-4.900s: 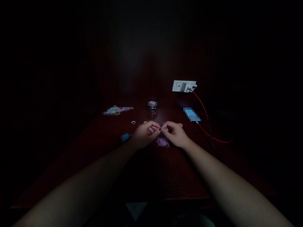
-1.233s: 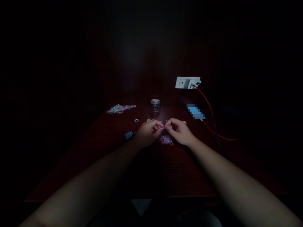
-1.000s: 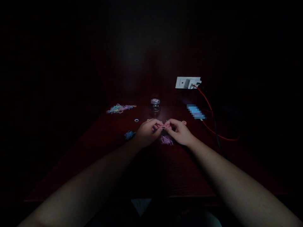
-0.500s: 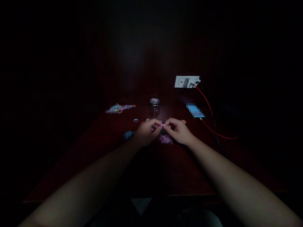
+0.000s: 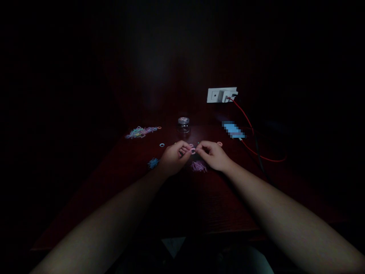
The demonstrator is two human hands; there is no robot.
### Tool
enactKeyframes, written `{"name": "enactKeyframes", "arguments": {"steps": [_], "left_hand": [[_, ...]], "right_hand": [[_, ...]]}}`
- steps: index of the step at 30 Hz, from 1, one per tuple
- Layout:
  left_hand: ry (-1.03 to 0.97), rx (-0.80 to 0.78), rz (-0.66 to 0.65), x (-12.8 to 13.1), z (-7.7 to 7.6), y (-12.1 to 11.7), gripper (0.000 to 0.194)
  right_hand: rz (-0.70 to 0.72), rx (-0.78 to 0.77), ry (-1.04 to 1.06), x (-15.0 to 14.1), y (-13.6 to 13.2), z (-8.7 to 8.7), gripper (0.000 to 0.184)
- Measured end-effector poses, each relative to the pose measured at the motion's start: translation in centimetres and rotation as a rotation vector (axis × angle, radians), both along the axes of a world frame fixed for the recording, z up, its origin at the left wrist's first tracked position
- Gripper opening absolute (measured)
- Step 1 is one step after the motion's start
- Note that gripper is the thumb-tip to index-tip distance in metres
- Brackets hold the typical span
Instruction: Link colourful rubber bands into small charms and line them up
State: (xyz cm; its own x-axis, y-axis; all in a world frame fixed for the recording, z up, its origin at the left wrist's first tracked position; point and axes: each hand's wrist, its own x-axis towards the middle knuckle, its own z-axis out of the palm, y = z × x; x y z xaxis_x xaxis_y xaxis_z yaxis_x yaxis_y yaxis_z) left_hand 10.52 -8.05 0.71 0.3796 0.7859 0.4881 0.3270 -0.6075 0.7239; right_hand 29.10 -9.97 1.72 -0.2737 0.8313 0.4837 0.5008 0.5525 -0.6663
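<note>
Between my two hands is a small pink hair tie (image 5: 193, 151), a ring with an open middle. My left hand (image 5: 176, 156) pinches its left side between thumb and fingers. On its right side, the thumb and fingertips of my right hand (image 5: 213, 155) close on it. Just below the fingers lies a pile of purple elastic bands (image 5: 199, 166). A heap of blue bands (image 5: 153, 163) sits left of my left hand. Another pink ring (image 5: 191, 145) lies behind the held one, partly hidden by my fingers.
A multicoloured band heap (image 5: 141, 132) lies at the back left, a blue ring (image 5: 162, 145) nearer. A lidded clear jar (image 5: 183, 125) stands at the back. An orange ring (image 5: 219, 144) lies to the right. A phone (image 5: 234, 129) is wired by a red cable (image 5: 246, 116) to a wall socket (image 5: 213, 95).
My fingertips have drawn slightly apart, and the pink hair tie now shows as an open ring between them. The whole view has shifted a little.
</note>
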Motion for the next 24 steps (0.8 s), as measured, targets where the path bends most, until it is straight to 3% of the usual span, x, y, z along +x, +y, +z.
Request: {"name": "enactKeyframes", "arguments": {"steps": [7,13,20,24], "left_hand": [[-0.011,0.019,0.111,-1.4,0.2,1.1,0.016],[-0.009,0.041,0.177,-2.4,-0.1,2.6,0.016],[0.16,-0.031,0.045,1.2,1.6,5.1,0.02],[0.287,-0.079,0.113,2.4,1.4,7.0,0.018]], "right_hand": [[-0.216,0.031,0.08,1.0,1.6,-0.7,0.024],[-0.258,0.022,0.135,1.0,1.8,-0.7,0.027],[-0.22,0.083,0.143,0.9,1.0,0.0,0.025],[-0.212,0.05,0.19,1.1,1.2,-0.1,0.025]]}}
